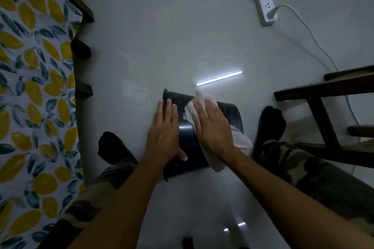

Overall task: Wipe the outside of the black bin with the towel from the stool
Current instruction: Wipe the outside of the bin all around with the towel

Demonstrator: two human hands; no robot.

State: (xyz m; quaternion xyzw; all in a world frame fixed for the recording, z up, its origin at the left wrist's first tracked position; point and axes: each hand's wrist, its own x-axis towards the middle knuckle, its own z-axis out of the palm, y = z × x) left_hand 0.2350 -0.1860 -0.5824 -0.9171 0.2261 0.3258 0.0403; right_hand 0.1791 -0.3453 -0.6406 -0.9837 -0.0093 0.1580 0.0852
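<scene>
The black bin (230, 113) lies on its side on the glossy grey floor between my two feet, its rim pointing left. My left hand (165, 133) rests flat on the bin's rim end, fingers spread, steadying it. My right hand (212, 125) presses a white towel (191, 110) flat against the bin's curved outer wall. Part of the towel sticks out past my palm on the right, and another corner lifts up at the top.
A dark wooden stool (323, 95) stands at the right. A bed with a lemon-print sheet (30, 87) runs along the left. A white power strip (264, 4) with cables lies on the floor at the top right. My black-socked feet flank the bin.
</scene>
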